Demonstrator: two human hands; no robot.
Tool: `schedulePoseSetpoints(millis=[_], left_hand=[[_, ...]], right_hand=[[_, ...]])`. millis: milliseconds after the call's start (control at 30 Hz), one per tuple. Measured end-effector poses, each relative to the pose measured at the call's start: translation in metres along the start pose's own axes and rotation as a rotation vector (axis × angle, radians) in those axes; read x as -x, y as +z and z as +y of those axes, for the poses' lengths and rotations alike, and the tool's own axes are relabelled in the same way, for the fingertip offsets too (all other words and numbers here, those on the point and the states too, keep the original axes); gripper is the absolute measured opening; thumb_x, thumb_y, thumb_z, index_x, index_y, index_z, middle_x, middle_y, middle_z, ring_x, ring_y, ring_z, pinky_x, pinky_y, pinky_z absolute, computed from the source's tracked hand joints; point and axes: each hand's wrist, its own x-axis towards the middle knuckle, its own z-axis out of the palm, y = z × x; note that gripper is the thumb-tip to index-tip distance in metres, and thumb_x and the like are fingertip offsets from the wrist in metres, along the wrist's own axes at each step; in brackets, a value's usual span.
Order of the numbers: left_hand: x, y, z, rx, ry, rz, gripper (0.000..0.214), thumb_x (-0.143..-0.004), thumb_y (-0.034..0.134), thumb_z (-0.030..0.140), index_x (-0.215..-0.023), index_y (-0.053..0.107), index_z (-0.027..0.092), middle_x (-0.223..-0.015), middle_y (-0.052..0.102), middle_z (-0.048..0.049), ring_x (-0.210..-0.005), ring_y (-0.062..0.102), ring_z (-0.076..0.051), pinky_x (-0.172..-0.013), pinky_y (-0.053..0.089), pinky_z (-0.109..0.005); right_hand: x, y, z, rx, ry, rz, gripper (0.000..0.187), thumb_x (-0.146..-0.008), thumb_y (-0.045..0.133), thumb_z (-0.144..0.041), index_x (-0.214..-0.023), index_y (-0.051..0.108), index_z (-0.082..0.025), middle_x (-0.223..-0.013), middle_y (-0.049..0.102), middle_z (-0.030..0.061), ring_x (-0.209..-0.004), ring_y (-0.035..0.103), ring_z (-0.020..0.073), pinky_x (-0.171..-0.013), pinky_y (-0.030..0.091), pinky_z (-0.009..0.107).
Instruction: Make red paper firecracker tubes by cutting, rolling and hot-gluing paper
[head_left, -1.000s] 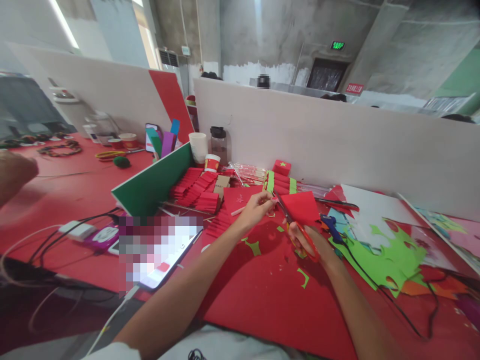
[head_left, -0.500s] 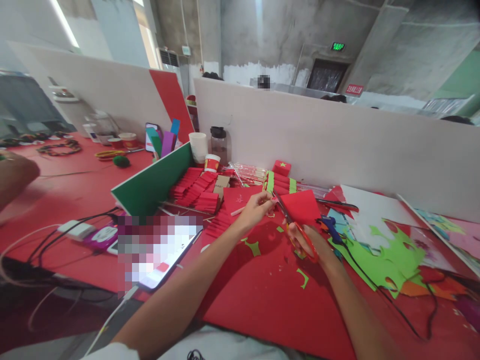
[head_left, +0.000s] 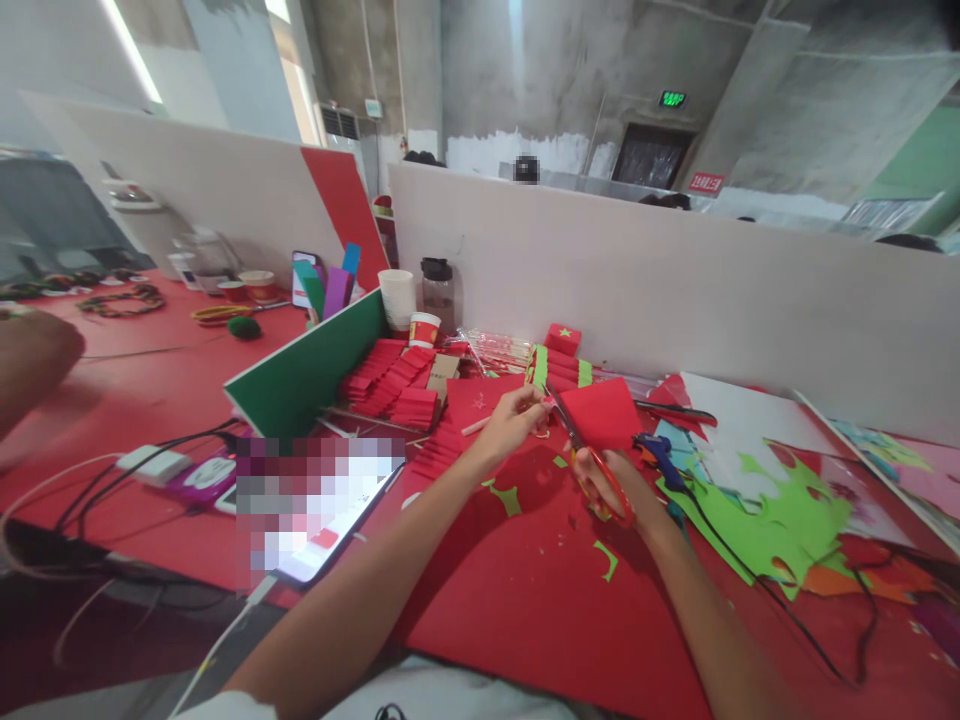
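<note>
The left hand [head_left: 516, 416] pinches a small pinkish-red piece [head_left: 550, 402] in its closed fingertips, right by the dark blades of the orange-handled scissors [head_left: 568, 424], which the right hand [head_left: 604, 482] grips by the loops. Both hands are above the red table [head_left: 525, 620], between its near and far edges. Cut lime-green sheets [head_left: 787, 510] lie beyond the right forearm; a white partition [head_left: 675, 270] lines the far edge, before a grey concrete wall [head_left: 555, 70].

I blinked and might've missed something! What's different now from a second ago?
Little: the other person's hand at far left reaches slightly lower, blurred. Nothing was grabbed or let go: the right hand still holds the scissors, the left hand a small reddish piece.
</note>
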Motion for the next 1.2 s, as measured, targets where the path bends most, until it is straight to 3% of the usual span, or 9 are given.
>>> schedulePoseSetpoints(millis=[300, 633, 900, 1200], left_hand=[[0.001, 0.001, 0.003, 0.01, -0.013, 0.007, 0.018, -0.077, 0.063, 0.031, -0.074, 0.052, 0.017, -0.058, 0.053, 0.0057, -0.051, 0.048, -0.007, -0.056, 0.041, -0.021], [0.004, 0.001, 0.005, -0.017, 0.022, -0.021, 0.02, -0.078, 0.062, 0.033, -0.072, 0.052, 0.017, -0.059, 0.053, 0.0047, -0.055, 0.049, -0.008, -0.058, 0.04, -0.021], [0.004, 0.002, 0.005, -0.008, 0.017, -0.019, 0.018, -0.078, 0.063, 0.031, -0.072, 0.052, 0.017, -0.058, 0.053, 0.0047, -0.055, 0.05, -0.008, -0.059, 0.04, -0.022], [0.005, 0.003, 0.007, -0.003, 0.015, -0.02, 0.021, -0.078, 0.064, 0.033, -0.072, 0.052, 0.017, -0.057, 0.052, 0.0049, -0.054, 0.048, -0.008, -0.058, 0.04, -0.021]], right_hand=[[0.002, 0.0, -0.004, -0.041, 0.032, -0.025, 0.058, -0.084, 0.037, -0.075, -0.063, 0.04, -0.022, -0.048, 0.037, -0.0046, -0.034, 0.039, 0.0105, -0.034, 0.033, 0.022], [0.005, 0.0, -0.016, 0.034, 0.041, -0.044, 0.064, -0.083, 0.025, -0.081, -0.064, 0.041, -0.022, -0.049, 0.039, -0.0039, -0.037, 0.039, 0.0112, -0.037, 0.035, 0.023], [0.005, 0.001, -0.013, 0.055, -0.014, -0.037, 0.061, -0.086, 0.025, -0.077, -0.064, 0.04, -0.022, -0.047, 0.038, -0.0044, -0.036, 0.04, 0.0112, -0.038, 0.034, 0.023], [0.006, 0.001, -0.017, 0.047, 0.017, -0.031, 0.065, -0.081, 0.026, -0.082, -0.06, 0.037, -0.022, -0.046, 0.037, -0.0038, -0.036, 0.04, 0.0111, -0.037, 0.032, 0.023]])
